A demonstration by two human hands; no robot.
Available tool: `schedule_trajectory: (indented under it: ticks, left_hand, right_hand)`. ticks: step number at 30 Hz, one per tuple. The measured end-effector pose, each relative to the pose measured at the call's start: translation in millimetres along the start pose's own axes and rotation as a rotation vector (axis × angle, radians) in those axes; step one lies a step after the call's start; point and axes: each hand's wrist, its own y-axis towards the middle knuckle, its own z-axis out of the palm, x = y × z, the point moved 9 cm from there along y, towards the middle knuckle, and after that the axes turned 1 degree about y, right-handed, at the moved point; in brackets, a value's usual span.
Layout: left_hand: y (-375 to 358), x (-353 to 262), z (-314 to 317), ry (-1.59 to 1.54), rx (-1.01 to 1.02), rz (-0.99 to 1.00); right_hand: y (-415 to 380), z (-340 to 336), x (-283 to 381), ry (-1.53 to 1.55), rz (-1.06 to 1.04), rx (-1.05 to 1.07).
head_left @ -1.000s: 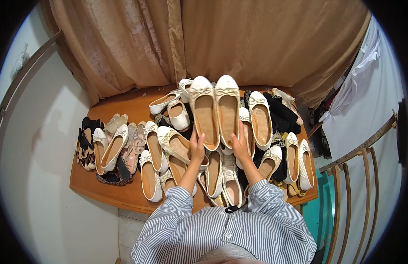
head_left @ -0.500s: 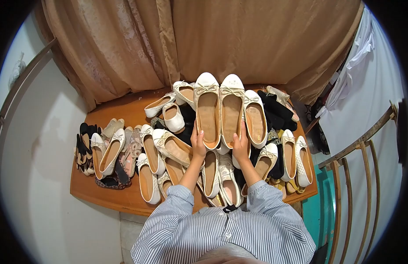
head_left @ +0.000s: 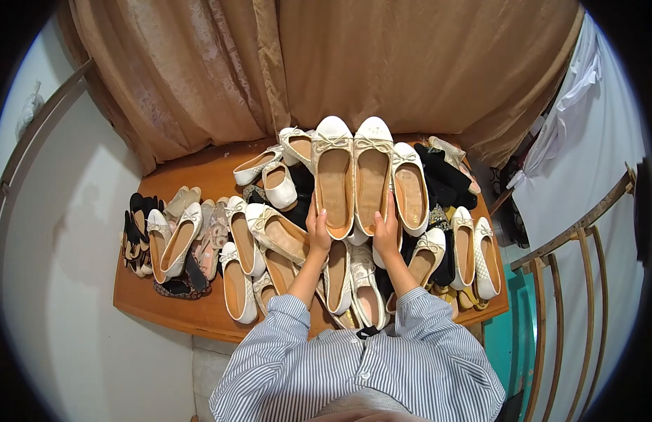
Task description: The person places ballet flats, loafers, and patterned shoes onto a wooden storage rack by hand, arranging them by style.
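Two white ballet flats with bows and tan insoles are held up side by side above the pile, toes pointing away from me. My left hand (head_left: 317,228) grips the heel end of the left flat (head_left: 334,183), thumb on its inner side. The heel of the right flat (head_left: 373,183) is in my right hand (head_left: 386,228), thumb over the rim. Just right of it, another white flat (head_left: 411,193) shows partly behind my right hand. Below my wrists lie more white flats (head_left: 338,278), partly hidden by my forearms.
A brown wooden table (head_left: 192,176) bears heaps of shoes. On its left are black sandals (head_left: 137,225) and a pair of white flats (head_left: 177,243); another white pair (head_left: 475,260) stands right. Brown curtains (head_left: 368,63) hang behind. A wooden rack (head_left: 583,243) stands at right.
Both hands keep hold of the two flats in nearly the same place. The right flat's toe is slightly higher, and the whole view has shifted a little.
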Motion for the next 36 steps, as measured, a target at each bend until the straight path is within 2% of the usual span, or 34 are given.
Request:
schedule_trajectory:
  ticks: [7, 11, 16, 18, 22, 24, 26, 30, 32, 34, 36]
  left_hand:
    - [2.4, -9.0, 9.8, -0.016, 0.028, 0.019]
    - [6.3, -16.6, 25.3, -0.041, 0.089, 0.008]
    - [-1.3, -53.2, 79.6, -0.085, 0.211, 0.052]
    - [-2.8, -58.4, 106.8, -0.106, 0.288, 0.076]
    - [-6.5, -77.1, 176.5, -0.131, 0.472, 0.118]
    - [-8.8, -92.0, 216.3, -0.172, 0.563, 0.071]
    - [-18.1, -116.2, 257.6, -0.232, 0.634, 0.098]
    - [-50.5, -170.7, 330.5, -0.306, 0.713, 0.237]
    - [-76.9, -182.7, 373.7, -0.429, 0.855, 0.238]
    - [-113.7, -214.1, 416.4, -0.591, 1.033, 0.232]
    - [-150.4, -244.2, 456.6, -0.616, 1.188, 0.327]
  right_hand:
    - [-0.5, -2.2, 3.9, 0.011, -0.008, -0.017]
    - [-1.1, -17.5, 28.8, -0.034, -0.066, -0.092]
    - [-7.6, -57.8, 50.8, -0.066, -0.092, -0.184]
    - [-7.3, -80.2, 65.2, 0.012, -0.129, -0.223]
    - [-1.3, -140.1, 97.1, -0.066, -0.207, -0.35]
    - [1.2, -174.7, 125.8, -0.201, -0.265, -0.414]
    - [-3.5, -204.6, 165.3, -0.195, -0.278, -0.452]
    - [-23.0, -278.0, 219.6, -0.443, -0.371, -0.532]
    - [-40.7, -313.2, 249.8, -0.511, -0.308, -0.487]
    - [-67.2, -359.5, 280.1, -0.533, -0.298, -0.558]
    - [-91.6, -391.5, 322.5, -0.589, -0.405, -0.485]
